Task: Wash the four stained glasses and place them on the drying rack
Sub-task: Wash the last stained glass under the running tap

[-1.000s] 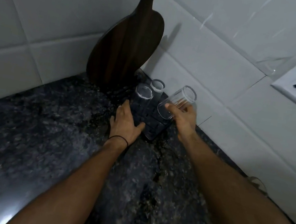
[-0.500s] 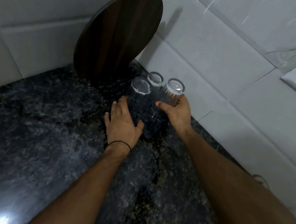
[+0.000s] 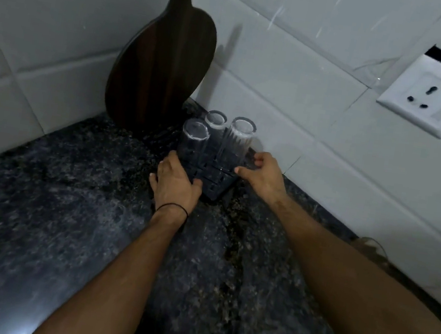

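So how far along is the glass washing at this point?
Done: the front-left glass and the back glass stand upside down on the drying rack. In hand: the third glass also stands inverted there, with the right hand at its base; whether it grips is unclear. The left hand rests flat on the rack's near corner. Left: a fourth glass, not in view.

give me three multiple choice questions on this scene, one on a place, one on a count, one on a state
1. Where is the wooden board? A. lying flat B. leaning in the tiled corner behind the rack C. hanging from a hook
2. How many glasses are on the rack? A. two B. three C. four
3. How are those glasses? A. lying down B. stacked C. upright
Answers: 1 B, it leans on end in the corner; 2 B, three show; 3 C, each stands on end.
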